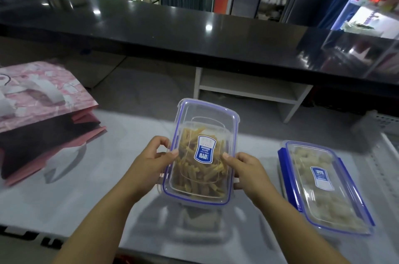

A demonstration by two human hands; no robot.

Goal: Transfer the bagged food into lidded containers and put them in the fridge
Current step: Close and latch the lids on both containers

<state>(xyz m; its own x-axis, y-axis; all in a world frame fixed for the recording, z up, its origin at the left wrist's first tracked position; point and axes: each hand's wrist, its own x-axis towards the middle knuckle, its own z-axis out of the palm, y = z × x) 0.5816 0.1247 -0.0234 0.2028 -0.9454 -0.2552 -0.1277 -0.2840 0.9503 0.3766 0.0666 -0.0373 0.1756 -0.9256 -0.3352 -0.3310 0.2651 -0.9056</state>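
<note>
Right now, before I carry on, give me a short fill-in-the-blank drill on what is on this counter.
1. Both hands hold the lid over yellow-brown ____.
2. The second container, right of it, has ____ clips.
3. The paper bag on the left is ____.
4. The left hand and right hand grip the lid's ____ sides.

Missing: strips; blue; pink; long

I see my left hand (154, 156) and right hand (246, 172) gripping a clear lidded container (200, 155) of yellow-brown strips above the pale table (86, 188); a second closed container (323, 186) of pale pieces rests to the right; a pink bag (41, 101) lies left.
</note>
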